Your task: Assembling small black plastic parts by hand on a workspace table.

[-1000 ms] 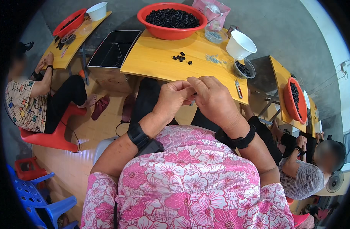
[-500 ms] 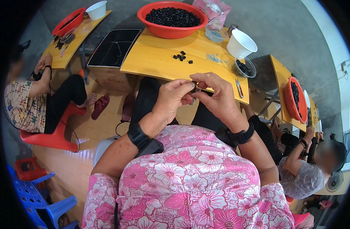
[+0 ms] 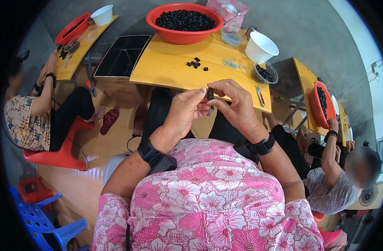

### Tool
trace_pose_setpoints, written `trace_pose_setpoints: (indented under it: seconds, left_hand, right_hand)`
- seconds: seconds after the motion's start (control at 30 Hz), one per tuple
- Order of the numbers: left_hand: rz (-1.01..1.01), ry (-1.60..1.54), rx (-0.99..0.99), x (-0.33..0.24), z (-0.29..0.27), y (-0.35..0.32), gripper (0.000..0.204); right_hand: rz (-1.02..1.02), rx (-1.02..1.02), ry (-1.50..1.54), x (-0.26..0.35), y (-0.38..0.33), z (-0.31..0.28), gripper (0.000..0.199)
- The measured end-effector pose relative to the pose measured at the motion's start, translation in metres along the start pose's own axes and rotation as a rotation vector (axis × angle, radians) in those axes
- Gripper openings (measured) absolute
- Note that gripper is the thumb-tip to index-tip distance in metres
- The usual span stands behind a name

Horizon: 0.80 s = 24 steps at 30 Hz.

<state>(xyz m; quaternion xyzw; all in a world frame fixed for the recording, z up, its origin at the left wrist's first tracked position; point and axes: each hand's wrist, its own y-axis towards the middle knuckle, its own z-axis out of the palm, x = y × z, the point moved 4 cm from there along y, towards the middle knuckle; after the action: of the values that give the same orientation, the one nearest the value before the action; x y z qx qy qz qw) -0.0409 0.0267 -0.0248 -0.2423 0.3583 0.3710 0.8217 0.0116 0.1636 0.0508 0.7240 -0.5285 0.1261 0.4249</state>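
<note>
Over the table's near edge, my two hands meet around a small black part (image 3: pixel 210 93). My right hand (image 3: pixel 237 104) pinches it between thumb and forefinger. My left hand (image 3: pixel 184 108) is closed, its thumb tip against the part's left side; its other fingers curl underneath, partly hidden. A small greyish bit (image 3: pixel 211 111) shows just below the fingers, too small to name. On the yellow table (image 3: pixel 166 67) beyond lie several loose black pieces (image 3: pixel 195 63) and a scatter of small clear pieces (image 3: pixel 233 64).
A red basin (image 3: pixel 185 38) heaped with black pieces stands at the table's back. To the right are a white bucket (image 3: pixel 261 48), a clear tub of black pieces (image 3: pixel 265 75) and a small cutter-like tool (image 3: pixel 260 96). People sit at tables on both sides.
The black part has been turned so more of its face shows between my fingertips. My left thumb has shifted slightly left and straightened. The view has shifted slightly.
</note>
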Motion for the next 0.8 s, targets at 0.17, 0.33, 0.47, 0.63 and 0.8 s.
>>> trace_pose_setpoints:
  seconds: [0.17, 0.33, 0.47, 0.63, 0.8]
  left_hand:
    - [0.004, 0.15, 0.027, -0.007, 0.008, -0.003, 0.024]
    - [0.042, 0.18, 0.055, -0.011, 0.006, -0.003, 0.022]
    - [0.1, 0.281, 0.055, -0.017, 0.008, -0.003, 0.02]
    - [0.125, 0.305, 0.089, -0.023, 0.012, -0.004, 0.016]
    - [0.137, 0.342, 0.106, -0.027, 0.012, -0.005, 0.015]
  right_hand:
    - [-0.081, -0.008, -0.078, 0.003, 0.001, -0.002, 0.035]
    - [-0.126, 0.019, -0.08, 0.006, 0.002, -0.001, 0.035]
    - [-0.13, 0.05, -0.086, 0.009, 0.004, -0.004, 0.036]
    - [-0.078, 0.049, 0.029, 0.004, 0.003, -0.008, 0.034]
    - [-0.021, 0.04, 0.161, -0.003, 0.005, -0.007, 0.027]
